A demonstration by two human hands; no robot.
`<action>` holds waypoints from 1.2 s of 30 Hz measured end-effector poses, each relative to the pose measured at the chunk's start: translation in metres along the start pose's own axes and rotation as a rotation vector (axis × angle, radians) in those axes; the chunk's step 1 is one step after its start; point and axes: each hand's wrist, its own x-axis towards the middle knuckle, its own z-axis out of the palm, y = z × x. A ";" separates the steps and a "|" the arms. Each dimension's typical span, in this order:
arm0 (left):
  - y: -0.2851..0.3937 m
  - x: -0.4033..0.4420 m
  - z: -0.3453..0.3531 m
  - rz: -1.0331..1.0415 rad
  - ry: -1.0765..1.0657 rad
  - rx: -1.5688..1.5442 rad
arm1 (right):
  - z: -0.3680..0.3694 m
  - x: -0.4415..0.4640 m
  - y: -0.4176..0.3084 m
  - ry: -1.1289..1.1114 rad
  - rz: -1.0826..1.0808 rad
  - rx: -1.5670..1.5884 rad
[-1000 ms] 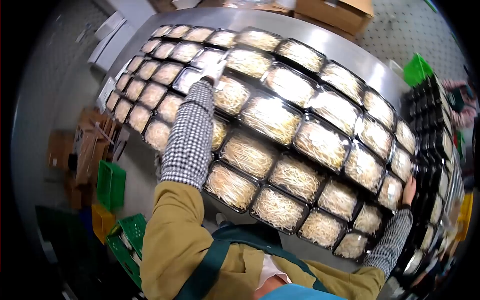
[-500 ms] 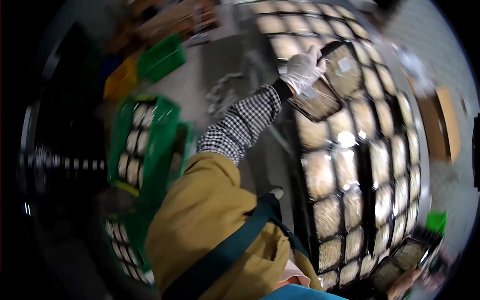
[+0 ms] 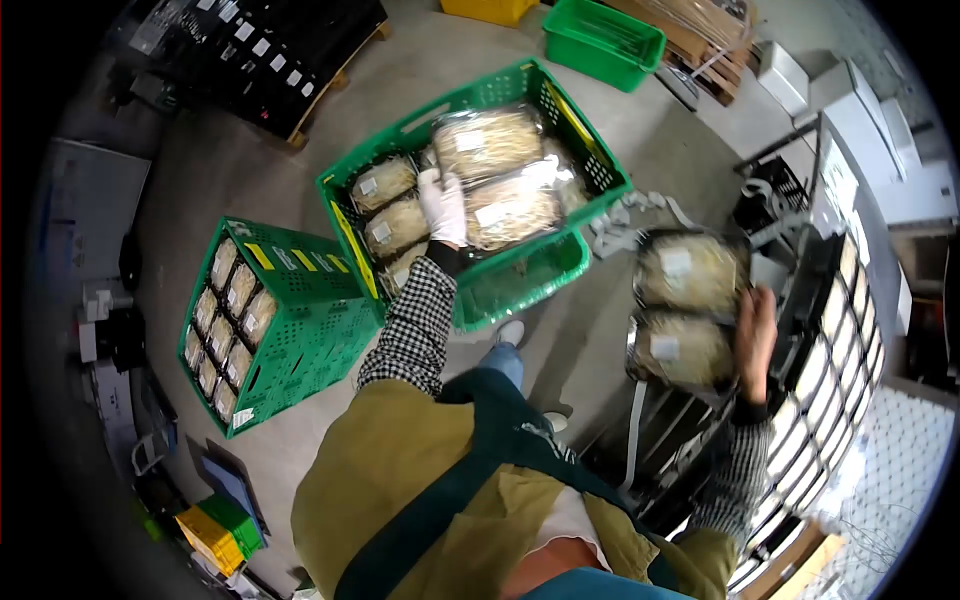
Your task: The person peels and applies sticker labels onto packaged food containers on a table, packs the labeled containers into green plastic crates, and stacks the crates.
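Observation:
My left hand (image 3: 443,207), in a white glove, is wrapped round the left side of two clear-topped trays of pale sprouts (image 3: 492,140). Those two trays are over the green crate (image 3: 420,125), which has more sprout trays (image 3: 396,226) along its left side. Bare, my right hand (image 3: 757,335) grips the right edge of two more labelled trays (image 3: 690,270), held side by side in the air left of the table. Whether the left pair touches the crate's contents is hard to tell.
Stacked green crates (image 3: 300,330) with sprout trays stand at the left. An empty green tub (image 3: 605,42) is at the top, near a yellow crate (image 3: 490,8). At the right is the table's load of trays (image 3: 835,350). Grey strapping (image 3: 625,225) lies on the floor.
The view has swung from the table to the crates. My left hand, earlier among the table's trays, now holds a pair over the crate; my right hand has lifted a pair off.

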 end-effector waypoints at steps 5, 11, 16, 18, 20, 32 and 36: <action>-0.077 0.068 -0.032 -0.161 0.232 0.463 | 0.186 0.190 -0.097 -0.119 -0.377 0.094; -0.116 0.080 -0.026 -0.188 0.249 0.521 | 0.320 0.286 -0.120 -0.145 -0.475 -0.127; -0.146 0.070 -0.014 -0.375 0.405 0.711 | 0.282 0.220 -0.076 -0.066 -0.383 0.172; -0.153 0.081 -0.033 0.168 -0.551 1.980 | 0.235 0.159 -0.050 -0.086 -0.278 0.216; -0.155 0.078 -0.039 0.274 -0.696 1.949 | 0.193 0.085 0.005 -0.030 -0.271 0.072; 0.043 -0.309 0.247 0.346 -1.192 0.147 | -0.097 -0.502 0.176 1.038 0.865 -0.315; 0.176 -0.591 0.270 0.329 -1.735 -0.127 | -0.137 -0.725 0.219 1.233 1.241 -0.691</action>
